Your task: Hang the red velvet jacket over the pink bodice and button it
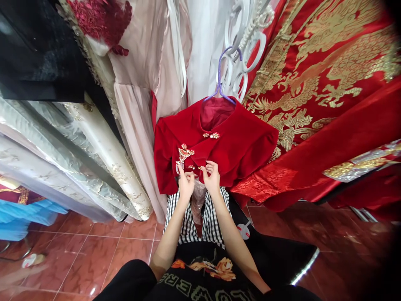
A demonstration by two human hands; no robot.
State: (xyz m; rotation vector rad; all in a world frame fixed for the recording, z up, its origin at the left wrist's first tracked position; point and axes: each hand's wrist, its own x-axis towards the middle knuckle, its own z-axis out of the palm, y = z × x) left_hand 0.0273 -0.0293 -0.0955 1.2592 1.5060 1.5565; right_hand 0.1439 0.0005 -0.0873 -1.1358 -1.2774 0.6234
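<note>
- Black shirt [203, 276] closest to camera: orange flower print, lettering below it, partly cut off by the frame.
- Black-and-white checked garment [173, 219] just beyond, on both sides of the forearms.
- Left hand [186, 182]: at the lower front of the jacket, fingers nearly closed, thumb up against the beaded ornament; pinching the front edge there.
- Right hand [211, 177]: just beside the left, thumb and forefinger drawn together on the same edge, by a small fastener [201, 168]. Exact grip too small to tell.
- Translucent material [197, 198] hangs between the wrists; can't tell what it is.
- Red velvet jacket [232, 146]: hangs upright in front of the person, sleeves out to both sides. Beaded ornament [185, 151] on its front, neck clasp [211, 135] under the collar.
- Purple hanger [219, 77] carries it, hooked at white scrollwork [250, 46].
- Behind, left: pale pink dress [134, 79], black garment [40, 54]. Right: red gold-patterned garment [335, 62].
- Reddish tiled floor [106, 248] below the racks of clothes.
</note>
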